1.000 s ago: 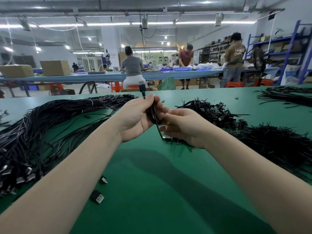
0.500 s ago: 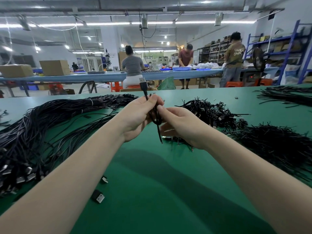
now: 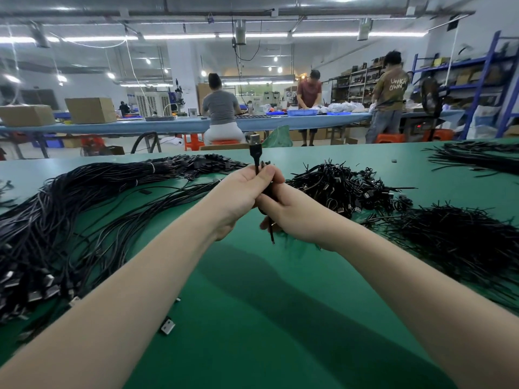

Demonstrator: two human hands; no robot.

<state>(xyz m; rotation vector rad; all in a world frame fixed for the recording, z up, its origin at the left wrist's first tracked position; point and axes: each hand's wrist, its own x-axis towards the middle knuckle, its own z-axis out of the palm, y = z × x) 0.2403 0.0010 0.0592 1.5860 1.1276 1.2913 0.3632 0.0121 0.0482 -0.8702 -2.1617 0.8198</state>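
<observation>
The cable (image 3: pixel 256 157) is up off the table (image 3: pixel 252 318), held in both hands at mid-bench, with its USB plug (image 3: pixel 254 140) sticking straight up above your thumb. Your left hand (image 3: pixel 243 193) is curled round the gathered loops, thumb and forefinger pinching the cord just under the plug, prob. so the coil can't spring open. Your right hand (image 3: pixel 293 217) sits tight against it from below, fingers curled round the lower part of the bundle. A thin black tail (image 3: pixel 271 234) hangs from it toward the table (cable end or tie, can't tell).

Just beyond your right hand is the pile of short coiled cables (image 3: pixel 339 189), placed where a finished one drops w/o reaching. Further right, near your forearm, there's a heap of thin black strands (image 3: pixel 463 242), likely ties kept handy for that hand. On your left is the big bundle of long uncoiled cables (image 3: pixel 70 209), plugs fanned toward you for easy picking. A small loose connector piece (image 3: pixel 168 325) lies by your left forearm.
</observation>
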